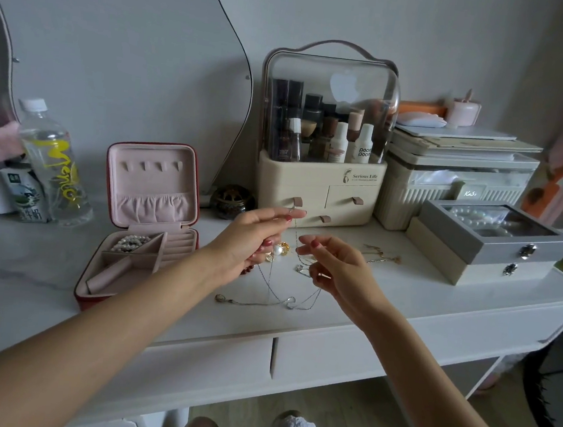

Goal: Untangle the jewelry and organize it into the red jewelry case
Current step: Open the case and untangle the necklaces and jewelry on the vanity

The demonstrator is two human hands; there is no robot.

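Silver thin chain necklace (293, 245) pinched by both hands, left hand (253, 241) raised, right hand (333, 266) lower, likely spreading loops to find the knot. Open red jewelry case (141, 230) sits left of them on white worktop (403, 294).

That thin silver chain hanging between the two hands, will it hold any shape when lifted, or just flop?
It will probably flop: the silver chain sags in loose loops from the left hand down to the tabletop. It looks very light, since pinching fingers carry it. It seems apt to snag, as strands cross below the right hand.
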